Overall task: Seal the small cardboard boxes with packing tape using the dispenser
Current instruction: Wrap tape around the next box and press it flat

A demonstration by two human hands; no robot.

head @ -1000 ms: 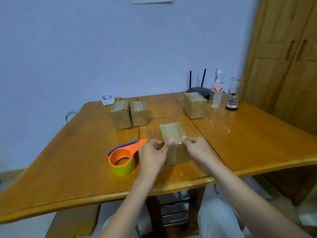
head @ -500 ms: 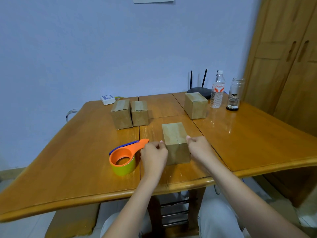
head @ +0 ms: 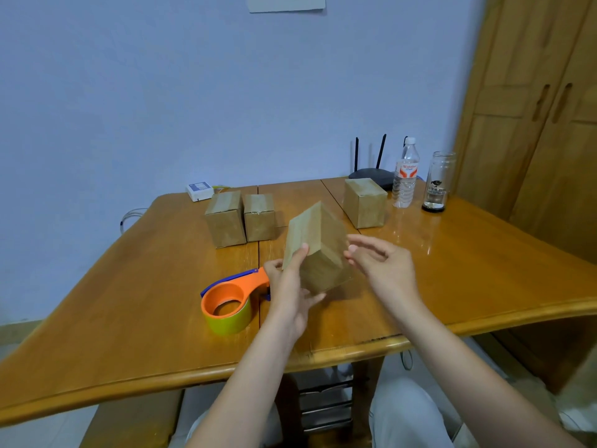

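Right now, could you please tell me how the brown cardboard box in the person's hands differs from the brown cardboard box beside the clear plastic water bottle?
The held box is tilted on an edge; the box by the water bottle sits flat and upright on the wooden table. The left hand grips the held box, while no hand touches the far one. The held box is nearer the orange tape dispenser. Both are plain brown cardboard.

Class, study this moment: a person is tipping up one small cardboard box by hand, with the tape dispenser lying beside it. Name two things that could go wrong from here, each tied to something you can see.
1. The tilted box is held by the left hand alone; the right hand is open beside it, so the box might slip or drop onto the table.
2. The tape dispenser lies right beside the left hand, so a turning wrist could knock it aside.
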